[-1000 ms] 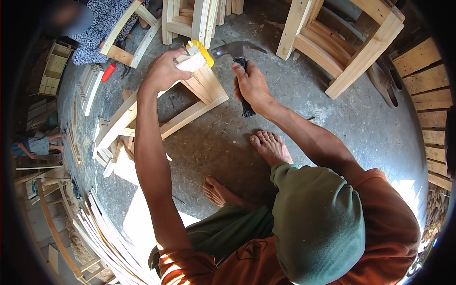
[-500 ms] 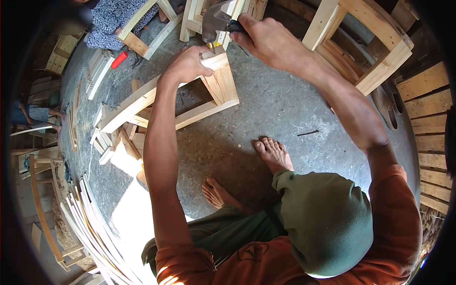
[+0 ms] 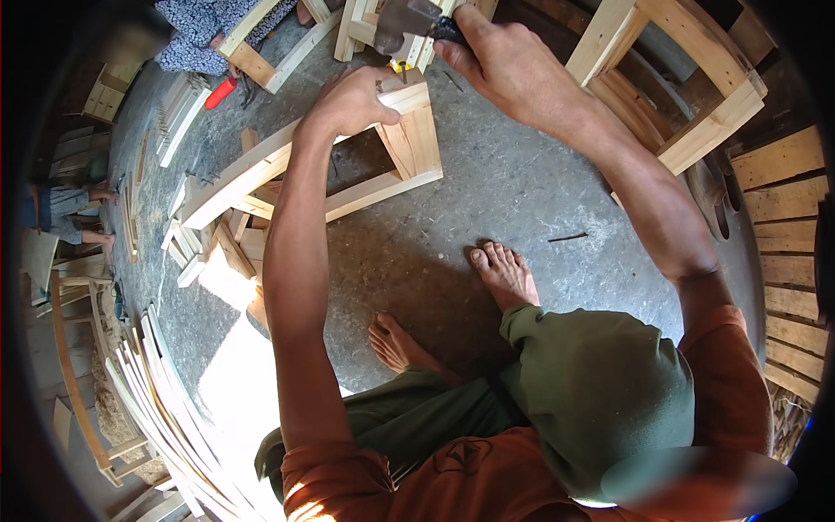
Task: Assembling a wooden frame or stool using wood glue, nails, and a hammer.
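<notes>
My left hand [image 3: 348,104] grips the top rail of a pale wooden frame [image 3: 242,181] close to its end, thumb on the near side. The other fingertips are hidden behind the rail. A nail [image 3: 403,73] stands upright in the end of the rail, just beyond that thumb. My right hand [image 3: 513,74] is closed round the black handle of a hammer [image 3: 407,26] with a broad grey metal head. The head hangs above the nail, apart from it. Glare and the top edge of the view hide part of the tool.
Another wooden frame [image 3: 704,139] stands at the far right, near a slatted panel [image 3: 787,261]. A loose nail [image 3: 568,237] lies on the concrete floor, ahead of my bare feet [image 3: 504,277]. Wood strips [image 3: 161,409] lie at left. A red-handled tool [image 3: 220,93] and another person's legs [image 3: 78,217] show farther off.
The whole view has shifted slightly. My left hand keeps its hold on the frame, and the hammer stays raised over the nail. The other person's legs at far left have changed position.
</notes>
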Available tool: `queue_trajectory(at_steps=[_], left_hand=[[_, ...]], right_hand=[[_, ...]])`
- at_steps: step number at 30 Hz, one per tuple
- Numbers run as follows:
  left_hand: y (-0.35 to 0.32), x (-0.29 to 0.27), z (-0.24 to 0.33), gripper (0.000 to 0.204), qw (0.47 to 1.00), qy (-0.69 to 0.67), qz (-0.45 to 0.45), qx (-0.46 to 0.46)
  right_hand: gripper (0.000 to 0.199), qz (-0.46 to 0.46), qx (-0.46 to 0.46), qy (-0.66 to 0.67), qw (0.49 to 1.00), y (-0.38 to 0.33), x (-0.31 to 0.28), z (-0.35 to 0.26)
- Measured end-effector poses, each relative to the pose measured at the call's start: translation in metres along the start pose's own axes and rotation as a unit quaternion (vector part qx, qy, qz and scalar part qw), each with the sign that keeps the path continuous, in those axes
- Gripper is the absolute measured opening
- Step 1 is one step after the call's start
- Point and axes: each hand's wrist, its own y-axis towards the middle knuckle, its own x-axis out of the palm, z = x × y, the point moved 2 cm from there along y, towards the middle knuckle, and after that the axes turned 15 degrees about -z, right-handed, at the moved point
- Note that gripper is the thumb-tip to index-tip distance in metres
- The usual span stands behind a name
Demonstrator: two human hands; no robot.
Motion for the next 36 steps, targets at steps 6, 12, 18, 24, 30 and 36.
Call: queue_trajectory(at_steps=[6, 12, 18, 24, 30, 36], left_hand=[[0.000, 0.000, 0.000, 0.068, 1.000, 0.013, 0.010, 0.013], [-0.001, -0.002, 0.003, 0.066, 1.000, 0.013, -0.020, 0.021], [-0.001, 0.000, 0.000, 0.066, 1.000, 0.003, -0.009, 0.013], [0.000, 0.001, 0.001, 0.065, 0.999, 0.028, 0.023, 0.010], [0.002, 0.000, -0.004, 0.068, 0.999, 0.040, 0.009, -0.002], [0.003, 0.003, -0.011, 0.067, 1.000, -0.007, 0.003, -0.008]], right_hand=[[0.034, 0.023, -0.044, -0.021, 0.999, 0.007, 0.001, 0.006], [0.034, -0.003, -0.007, -0.024, 1.000, 0.004, 0.000, 0.008], [0.033, 0.026, 0.028, 0.003, 0.999, 0.010, -0.001, 0.011], [0.033, 0.242, -0.132, -0.002, 0.961, 0.007, -0.010, -0.002], [0.027, -0.014, 0.008, -0.031, 0.999, 0.005, -0.005, -0.007], [0.028, -0.087, 0.054, -0.015, 0.995, -0.001, 0.001, -0.012]])
